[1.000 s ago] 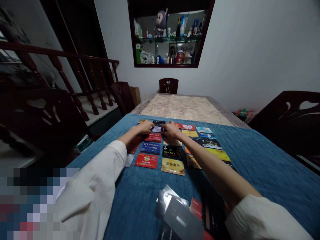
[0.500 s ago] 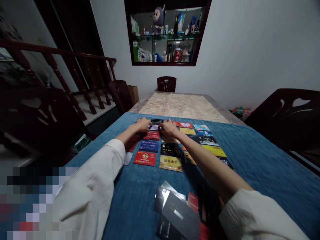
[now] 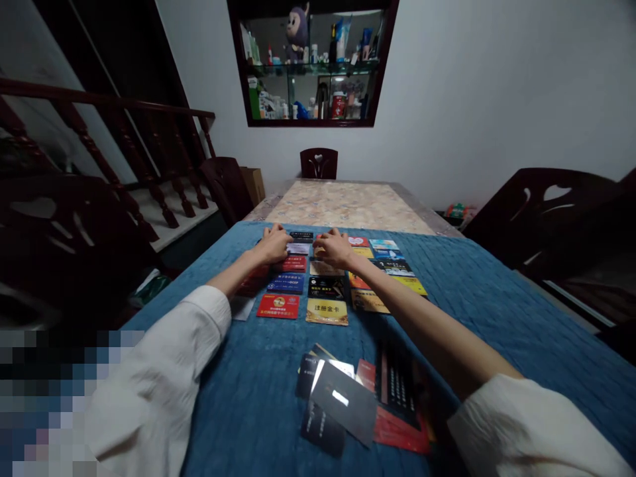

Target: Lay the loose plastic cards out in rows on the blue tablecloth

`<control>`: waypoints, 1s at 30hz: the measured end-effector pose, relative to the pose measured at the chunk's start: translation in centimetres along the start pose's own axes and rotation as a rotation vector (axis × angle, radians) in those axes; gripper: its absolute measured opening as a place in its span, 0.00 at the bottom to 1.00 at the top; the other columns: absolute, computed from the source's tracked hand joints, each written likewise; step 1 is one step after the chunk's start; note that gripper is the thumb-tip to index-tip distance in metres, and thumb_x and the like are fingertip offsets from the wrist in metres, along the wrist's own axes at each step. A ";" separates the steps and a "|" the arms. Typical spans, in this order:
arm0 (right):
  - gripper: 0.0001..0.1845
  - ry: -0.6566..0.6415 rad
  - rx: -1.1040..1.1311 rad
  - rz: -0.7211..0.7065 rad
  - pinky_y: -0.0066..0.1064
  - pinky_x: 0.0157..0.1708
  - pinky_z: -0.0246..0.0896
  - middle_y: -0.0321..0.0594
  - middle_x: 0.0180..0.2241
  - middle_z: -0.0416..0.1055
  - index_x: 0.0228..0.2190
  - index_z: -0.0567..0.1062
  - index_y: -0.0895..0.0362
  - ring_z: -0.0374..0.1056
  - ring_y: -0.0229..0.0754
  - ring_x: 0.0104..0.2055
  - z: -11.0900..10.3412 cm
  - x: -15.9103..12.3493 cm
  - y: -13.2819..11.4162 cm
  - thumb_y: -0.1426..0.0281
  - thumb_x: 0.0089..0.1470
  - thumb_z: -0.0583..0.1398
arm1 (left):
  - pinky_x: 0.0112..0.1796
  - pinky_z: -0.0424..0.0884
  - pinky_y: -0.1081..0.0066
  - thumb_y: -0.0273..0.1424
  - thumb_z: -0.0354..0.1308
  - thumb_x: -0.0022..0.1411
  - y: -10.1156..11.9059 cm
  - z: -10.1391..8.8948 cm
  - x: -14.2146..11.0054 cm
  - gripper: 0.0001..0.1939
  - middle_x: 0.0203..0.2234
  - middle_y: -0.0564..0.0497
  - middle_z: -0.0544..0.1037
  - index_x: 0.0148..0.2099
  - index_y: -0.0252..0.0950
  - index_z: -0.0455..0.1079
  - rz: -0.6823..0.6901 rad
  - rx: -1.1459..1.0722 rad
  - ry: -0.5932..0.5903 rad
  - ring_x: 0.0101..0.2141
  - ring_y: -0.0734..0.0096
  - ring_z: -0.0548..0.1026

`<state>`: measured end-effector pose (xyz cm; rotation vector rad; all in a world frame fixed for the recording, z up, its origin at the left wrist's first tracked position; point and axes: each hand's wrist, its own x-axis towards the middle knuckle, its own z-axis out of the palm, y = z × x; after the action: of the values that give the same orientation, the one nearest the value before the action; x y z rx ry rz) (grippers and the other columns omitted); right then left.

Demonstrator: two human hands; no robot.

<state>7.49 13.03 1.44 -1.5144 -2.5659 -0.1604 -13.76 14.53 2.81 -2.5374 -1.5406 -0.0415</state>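
Rows of printed plastic cards lie on a blue quilted cloth (image 3: 248,371). My left hand (image 3: 274,244) is at the far left of the rows, its fingers apart and bent down beside a pale lilac card (image 3: 299,248). Beyond that card lies a black card (image 3: 301,236). Over the neighbouring column, right of the lilac card, my right hand (image 3: 334,249) has its fingers spread and curled downward, hiding part of the cards below. Nearer me are a red card (image 3: 278,307), a blue card (image 3: 287,283) and a gold card (image 3: 326,311). Neither hand visibly holds a card.
A loose pile of dark grey cards (image 3: 345,401) and red cards (image 3: 400,430) lies close to me, under my right forearm. Past the cloth, the patterned tabletop (image 3: 342,202) continues toward a chair (image 3: 318,163). More chairs (image 3: 536,205) stand along both sides.
My hands have moved apart from the sides of the lilac card, the left one shifting outward and leaving it more exposed. The whole view has shifted slightly.
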 end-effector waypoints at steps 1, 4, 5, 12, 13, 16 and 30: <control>0.18 0.016 0.000 -0.002 0.43 0.46 0.52 0.46 0.54 0.71 0.50 0.76 0.50 0.54 0.56 0.56 -0.2 -0.7 0.1 0.69 0.60 0.55 | 0.49 0.61 0.50 0.22 0.53 0.53 0.4 -0.1 -0.4 0.16 0.45 0.39 0.76 0.43 0.35 0.77 0.015 0.000 0.019 0.56 0.44 0.61; 0.16 0.054 0.000 -0.002 0.43 0.45 0.51 0.47 0.51 0.73 0.47 0.78 0.51 0.55 0.55 0.55 -0.7 -2.8 0.5 0.70 0.61 0.55 | 0.48 0.61 0.51 0.23 0.53 0.54 1.6 -0.4 -1.5 0.12 0.41 0.39 0.77 0.38 0.34 0.77 0.072 -0.014 0.085 0.54 0.45 0.62; 0.16 0.064 -0.001 -0.002 0.42 0.45 0.50 0.47 0.50 0.74 0.46 0.78 0.52 0.56 0.55 0.54 -0.8 -3.5 0.6 0.71 0.61 0.54 | 0.48 0.61 0.51 0.23 0.53 0.54 2.1 -0.5 -1.9 0.11 0.40 0.39 0.77 0.37 0.33 0.77 0.089 -0.018 0.103 0.54 0.45 0.63; 0.14 0.105 -0.009 -0.012 0.41 0.45 0.47 0.47 0.45 0.76 0.42 0.80 0.54 0.56 0.54 0.54 -1.9 -8.3 1.4 0.68 0.64 0.54 | 0.51 0.60 0.48 0.21 0.53 0.53 6.0 -1.5 -4.9 0.13 0.41 0.41 0.77 0.38 0.34 0.76 0.178 -0.046 0.137 0.55 0.47 0.62; 0.14 0.108 -0.009 -0.011 0.41 0.45 0.47 0.47 0.45 0.76 0.41 0.80 0.54 0.56 0.54 0.55 -2.0 -9.0 1.5 0.68 0.64 0.54 | 0.52 0.59 0.47 0.20 0.53 0.53 6.7 -1.6 -5.3 0.13 0.42 0.40 0.77 0.38 0.34 0.76 0.189 -0.049 0.139 0.55 0.47 0.62; 0.13 0.113 -0.010 -0.019 0.41 0.46 0.46 0.46 0.44 0.77 0.40 0.80 0.54 0.57 0.53 0.54 -2.2 -11.0 1.7 0.69 0.63 0.55 | 0.52 0.59 0.47 0.20 0.52 0.55 8.5 -2.0 -6.4 0.14 0.43 0.40 0.76 0.39 0.34 0.76 0.215 -0.047 0.132 0.57 0.47 0.60; 0.09 0.214 0.107 -0.174 0.44 0.49 0.46 0.42 0.43 0.76 0.40 0.78 0.52 0.57 0.51 0.51 -2.0 -22.2 0.5 0.69 0.61 0.57 | 0.54 0.57 0.51 0.24 0.55 0.59 16.1 -3.9 -12.3 0.12 0.46 0.42 0.75 0.46 0.36 0.73 0.423 -0.159 0.035 0.58 0.50 0.59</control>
<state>18.65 -6.18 -0.78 -1.1692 -2.4884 -0.1906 -4.99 -4.20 3.16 -2.9148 -0.9954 -0.1582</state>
